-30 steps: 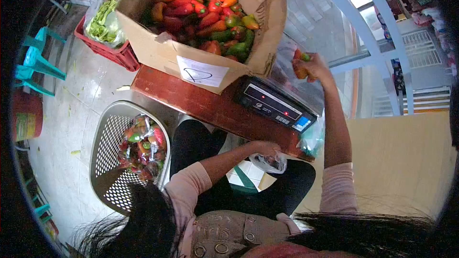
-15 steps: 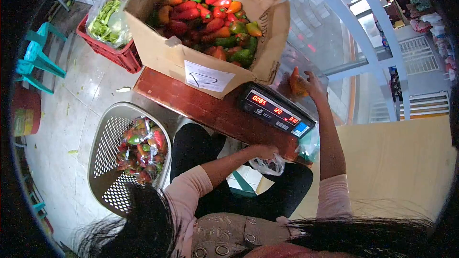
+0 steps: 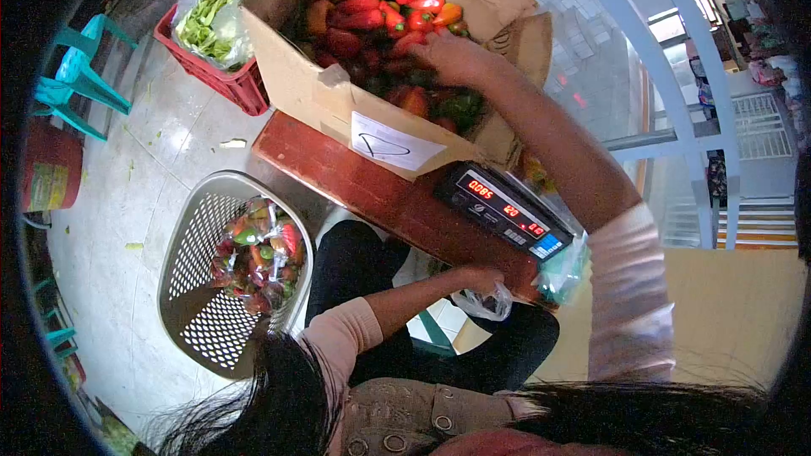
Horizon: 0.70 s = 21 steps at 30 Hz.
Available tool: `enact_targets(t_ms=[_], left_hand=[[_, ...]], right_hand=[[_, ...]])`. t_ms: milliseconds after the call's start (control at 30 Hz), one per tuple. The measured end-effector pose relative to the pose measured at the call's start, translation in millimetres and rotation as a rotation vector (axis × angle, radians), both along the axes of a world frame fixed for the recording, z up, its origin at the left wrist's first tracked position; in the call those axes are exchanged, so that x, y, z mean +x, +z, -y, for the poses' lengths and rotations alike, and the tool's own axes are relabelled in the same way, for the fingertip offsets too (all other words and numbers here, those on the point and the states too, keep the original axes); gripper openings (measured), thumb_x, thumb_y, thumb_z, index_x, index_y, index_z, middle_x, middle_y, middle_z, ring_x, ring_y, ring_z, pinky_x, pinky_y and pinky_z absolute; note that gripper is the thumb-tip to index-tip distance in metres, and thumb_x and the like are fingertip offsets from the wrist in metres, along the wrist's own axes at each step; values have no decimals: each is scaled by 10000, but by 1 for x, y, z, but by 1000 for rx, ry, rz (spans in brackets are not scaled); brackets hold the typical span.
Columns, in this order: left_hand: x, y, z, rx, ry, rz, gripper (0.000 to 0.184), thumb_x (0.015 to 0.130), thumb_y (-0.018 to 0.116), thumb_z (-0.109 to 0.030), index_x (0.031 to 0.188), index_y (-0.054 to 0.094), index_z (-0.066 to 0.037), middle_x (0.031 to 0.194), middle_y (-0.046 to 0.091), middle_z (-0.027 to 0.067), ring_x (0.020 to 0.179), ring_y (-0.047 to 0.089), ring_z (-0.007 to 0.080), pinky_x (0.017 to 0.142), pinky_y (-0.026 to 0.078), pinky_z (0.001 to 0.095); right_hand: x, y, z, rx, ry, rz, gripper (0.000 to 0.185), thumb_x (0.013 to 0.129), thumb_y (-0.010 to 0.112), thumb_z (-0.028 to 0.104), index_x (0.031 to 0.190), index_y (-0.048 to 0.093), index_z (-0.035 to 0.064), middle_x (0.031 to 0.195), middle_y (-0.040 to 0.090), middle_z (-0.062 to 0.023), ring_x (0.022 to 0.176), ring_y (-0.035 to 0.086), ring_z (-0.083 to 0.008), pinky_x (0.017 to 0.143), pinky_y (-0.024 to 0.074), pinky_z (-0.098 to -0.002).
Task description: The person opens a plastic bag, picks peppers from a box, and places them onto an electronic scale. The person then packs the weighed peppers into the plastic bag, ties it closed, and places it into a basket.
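Observation:
My left hand [image 3: 480, 279] is closed on the gathered top of a clear plastic bag [image 3: 492, 302] above my lap. My right hand [image 3: 449, 56] reaches into a cardboard box [image 3: 312, 118] of red, orange and green peppers [image 3: 359, 19]. Its fingertips are at a red pepper [image 3: 409, 43]; blur hides whether they grip it. In front of the box is a black digital scale [image 3: 507, 211] with red digits lit. Part of a pepper [image 3: 536, 172] shows on the scale's pan, mostly hidden behind the display and my right arm.
A grey perforated basket [image 3: 182, 245] holding bagged peppers [image 3: 260, 257] stands on the floor to my left. Box and scale rest on a red-brown bench [image 3: 312, 160]. A red crate [image 3: 215, 80] with bagged greens and a teal stool [image 3: 84, 76] are farther left. A teal plastic bag [image 3: 562, 272] hangs beside the scale.
My right hand has gone from the pepper on the scale pan to the peppers inside the box. My left hand still holds the plastic bag. The view has shifted slightly.

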<state>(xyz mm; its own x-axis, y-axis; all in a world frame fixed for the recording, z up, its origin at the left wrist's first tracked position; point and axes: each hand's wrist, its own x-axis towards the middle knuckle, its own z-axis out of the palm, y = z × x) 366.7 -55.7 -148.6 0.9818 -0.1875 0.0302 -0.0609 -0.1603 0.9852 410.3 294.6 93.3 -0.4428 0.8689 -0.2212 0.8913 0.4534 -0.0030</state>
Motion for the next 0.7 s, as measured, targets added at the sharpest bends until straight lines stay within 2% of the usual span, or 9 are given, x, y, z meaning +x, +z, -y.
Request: enact_targets(t_ms=[67, 133, 167, 267, 333, 367, 433, 567, 700], left_hand=[[-7, 14, -9, -47, -20, -70, 317, 689, 590, -124, 974, 601, 15, 927, 625, 203, 854, 599, 341, 714, 465, 446], [-15, 41, -26, -99, -42, -174, 318, 682, 586, -110, 974, 601, 16, 919, 625, 202, 844, 599, 340, 713, 463, 450], [-12, 32, -20, -95, -24, -113, 316, 680, 580, -105, 971, 601, 18, 917, 625, 204, 842, 600, 340, 715, 463, 452], [2, 8, -1, -21, 6, 34, 310, 681, 562, -95, 966, 602, 21, 918, 623, 214, 844, 603, 342, 723, 460, 457], [-2, 21, -1, 103, -10, 54, 306, 688, 548, -95, 965, 601, 22, 930, 621, 223, 855, 605, 344, 732, 458, 462], [-7, 26, -1, 73, -12, -12, 300, 691, 540, -97, 959, 604, 21, 937, 620, 226, 859, 604, 350, 739, 458, 463], [-11, 36, -11, 26, -3, -131, 289, 696, 526, -100, 946, 609, 20, 950, 618, 234, 868, 602, 362, 751, 456, 465], [-6, 23, -7, 0, 29, -90, 303, 698, 511, -93, 961, 613, 15, 962, 618, 233, 870, 597, 376, 757, 457, 462], [-17, 46, -16, 35, 6, -86, 319, 696, 504, -83, 982, 605, 17, 969, 617, 233, 876, 593, 383, 765, 459, 460]], right_hand=[[5, -23, -25, -174, -42, -18, 542, 691, 668, 130, 1206, 498, 136, 1037, 596, -140, 981, 582, -337, 858, 473, -434], [6, -20, -29, -256, -18, -21, 594, 684, 671, 127, 1241, 463, 144, 1074, 577, -158, 1001, 573, -353, 870, 469, -435], [9, -16, -30, -292, -9, -20, 621, 680, 672, 126, 1258, 445, 147, 1092, 567, -167, 1011, 568, -360, 877, 468, -435], [17, -21, -13, -33, 63, -15, 621, 680, 671, 117, 1259, 448, 141, 1169, 509, -218, 1022, 560, -385, 881, 466, -441], [6, -11, -8, -105, -27, 40, 662, 660, 664, 76, 1270, 409, 122, 1148, 480, -223, 1005, 547, -395, 848, 461, -448], [1, -8, -2, -145, -81, 63, 683, 650, 660, 56, 1276, 390, 112, 1138, 466, -225, 997, 540, -401, 831, 459, -451], [3, -26, -3, -165, -129, 85, 637, 679, 634, 68, 1269, 397, 92, 1137, 460, -239, 996, 542, -396, 831, 462, -451], [6, -32, -12, -149, -95, 119, 543, 730, 571, 72, 1250, 418, 43, 1144, 449, -269, 973, 565, -386, 822, 476, -445], [0, -36, -21, -226, -172, 252, 449, 744, 550, 92, 1178, 476, 6, 1142, 469, -282, 970, 578, -381, 823, 487, -442]])
